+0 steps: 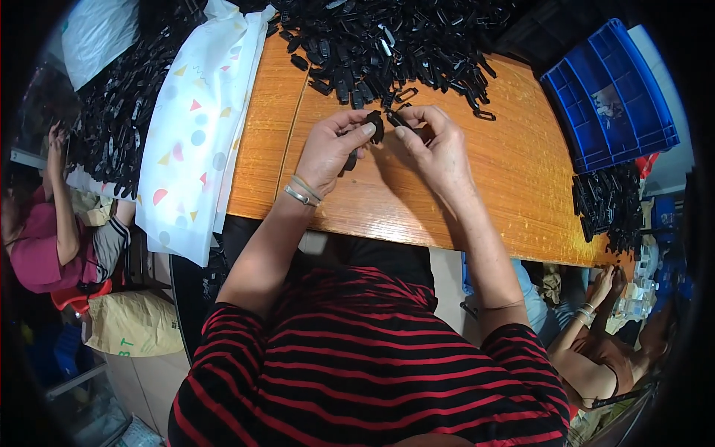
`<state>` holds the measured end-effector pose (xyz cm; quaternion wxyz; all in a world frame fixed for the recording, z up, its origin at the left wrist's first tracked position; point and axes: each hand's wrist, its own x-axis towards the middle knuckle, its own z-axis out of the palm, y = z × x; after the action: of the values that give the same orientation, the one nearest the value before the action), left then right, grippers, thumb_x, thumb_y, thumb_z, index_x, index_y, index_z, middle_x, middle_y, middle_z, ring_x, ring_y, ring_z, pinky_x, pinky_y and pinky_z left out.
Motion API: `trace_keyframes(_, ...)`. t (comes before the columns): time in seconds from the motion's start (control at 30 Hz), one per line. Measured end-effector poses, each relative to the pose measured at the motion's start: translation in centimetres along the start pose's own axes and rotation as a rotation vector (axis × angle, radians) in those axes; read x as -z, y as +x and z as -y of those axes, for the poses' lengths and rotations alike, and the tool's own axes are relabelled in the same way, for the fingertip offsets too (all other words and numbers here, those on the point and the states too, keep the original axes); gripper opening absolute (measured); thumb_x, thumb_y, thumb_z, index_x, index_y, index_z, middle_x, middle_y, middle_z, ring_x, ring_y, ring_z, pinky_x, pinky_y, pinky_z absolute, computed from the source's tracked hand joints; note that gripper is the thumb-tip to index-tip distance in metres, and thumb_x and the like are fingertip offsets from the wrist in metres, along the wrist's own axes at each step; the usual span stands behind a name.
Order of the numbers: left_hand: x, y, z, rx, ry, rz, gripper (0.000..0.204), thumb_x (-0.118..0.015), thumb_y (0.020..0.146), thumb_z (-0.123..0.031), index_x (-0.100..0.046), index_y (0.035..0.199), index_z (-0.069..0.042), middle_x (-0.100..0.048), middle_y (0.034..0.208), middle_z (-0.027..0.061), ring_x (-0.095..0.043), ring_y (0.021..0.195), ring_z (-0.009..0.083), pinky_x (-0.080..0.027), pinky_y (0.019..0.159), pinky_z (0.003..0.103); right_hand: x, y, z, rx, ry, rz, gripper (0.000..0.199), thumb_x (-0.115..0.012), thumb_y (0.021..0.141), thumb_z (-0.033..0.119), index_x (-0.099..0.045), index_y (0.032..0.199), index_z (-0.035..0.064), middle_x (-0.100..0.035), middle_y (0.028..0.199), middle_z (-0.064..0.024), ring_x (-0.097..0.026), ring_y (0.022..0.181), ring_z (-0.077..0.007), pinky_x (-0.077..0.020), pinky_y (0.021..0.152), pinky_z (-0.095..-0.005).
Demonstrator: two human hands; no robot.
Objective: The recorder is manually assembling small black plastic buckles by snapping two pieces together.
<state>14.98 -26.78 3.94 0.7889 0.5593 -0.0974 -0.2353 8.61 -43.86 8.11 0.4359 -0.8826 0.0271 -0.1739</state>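
My left hand (332, 149) is closed on a small black plastic part (375, 128), pinched between thumb and fingers. Another dark piece (349, 160) shows beneath its fingers. Close beside it, my right hand (438, 146) pinches a slim black plastic piece (397, 119) whose near end points toward the left hand's part. The two pieces are a little apart. Just beyond both hands spreads a big heap of black plastic parts (372, 56), with a few loose frame-shaped ones (483, 115) at its near edge. The exact kind of these parts is too small to tell.
The wooden table (514, 175) lies under my hands. A white patterned plastic sheet (194, 141) hangs at the left, with more black parts (112, 127) beyond it. A blue crate (614, 97) stands at the right by another pile (603, 205). People sit at both sides.
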Motion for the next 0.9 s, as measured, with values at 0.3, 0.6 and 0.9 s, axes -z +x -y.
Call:
trace_keyframes(0.3, -0.5, -0.6, 0.1, -0.102, -0.023, 0.011, 0.026, -0.067, 0.088, -0.009, -0.063, 0.112, 0.000, -0.064, 0.082, 0.0001, -0.055, 0.065, 0.0039, -0.045, 0.058, 0.017, -2.5, -1.3, -0.2, 0.112, 0.088, -0.088, 0.021, -0.070, 0.080, 0.000, -0.063, 0.100, -0.0002, -0.059, 0.087, -0.0040, -0.053, 0.066, -0.0066, -0.0455, 0.058, -0.0208)
trace_keyframes(0.6, -1.3, -2.6, 0.1, -0.198, 0.149, -0.026, 0.031, -0.064, 0.090, -0.010, -0.061, 0.119, 0.000, -0.063, 0.082, -0.0003, -0.054, 0.064, 0.0024, -0.043, 0.055, 0.015, -4.1, -2.4, -0.4, 0.344, -0.033, -0.221, 0.026, -0.071, 0.077, -0.001, -0.061, 0.102, 0.0010, -0.058, 0.088, -0.0074, -0.056, 0.065, -0.0112, -0.0470, 0.054, -0.0237)
trace_keyframes(0.9, -1.4, -4.4, -2.0, -0.157, -0.014, 0.125, 0.021, -0.051, 0.099, -0.017, -0.060, 0.110, -0.002, -0.062, 0.086, -0.0001, -0.051, 0.065, 0.0020, -0.041, 0.056, 0.015, -4.7, -3.8, 0.0, 0.297, 0.082, -0.095, 0.046, -0.070, 0.083, 0.009, -0.050, 0.124, 0.0033, -0.061, 0.094, -0.0128, -0.063, 0.076, -0.0220, -0.0507, 0.062, -0.0301)
